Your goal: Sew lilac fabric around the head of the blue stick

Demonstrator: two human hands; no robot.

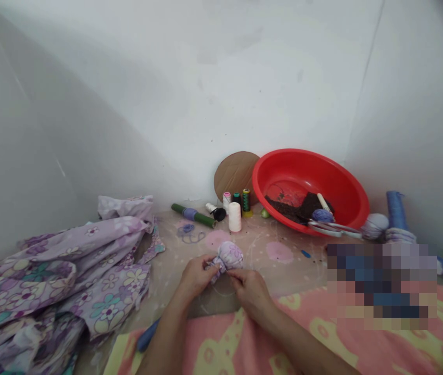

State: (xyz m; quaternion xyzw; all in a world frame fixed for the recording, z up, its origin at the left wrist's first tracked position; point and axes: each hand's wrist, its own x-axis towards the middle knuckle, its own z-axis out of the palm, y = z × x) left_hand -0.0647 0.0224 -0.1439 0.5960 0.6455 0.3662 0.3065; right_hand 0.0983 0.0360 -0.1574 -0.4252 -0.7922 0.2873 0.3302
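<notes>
A pink and yellow cloth (213,346) spreads along the near edge, beneath the person's forearms. Its folds are loose, so a sleeve-less arm dragging across could ruck it up and disturb the work.

To the left lies a heap of purple floral cloth (100,234), crumpled and sprawling; a hanging edge could snag if pulled from underneath.

At the back right, a red plastic basin (295,159) tilts toward the person, holding dark material. What look like scissors (334,228) lie across its low rim; a knock there might send them sliding out.

A brown cardboard disc (232,174) leans against the wall beside the basin, so moving one could topple the other.

In the middle are two bare hands. The left hand (200,273) has its fingers closed on the gathered neck of a small floral cloth bundle (231,253), which sits just above the patterned surface, round end up. The right hand (250,289) has its fingertips pinched together at that same neck; whether they grip cloth or a fine thread, I cannot tell. The main risk seems to be here: if the left pinch slackens, the gathers could spread and the round end lose its shape.

Beyond stands a white cone of thread (235,217), easily tipped by a careless reach. A purple strand (193,239) lies loosely curled nearby and could tangle.
</notes>
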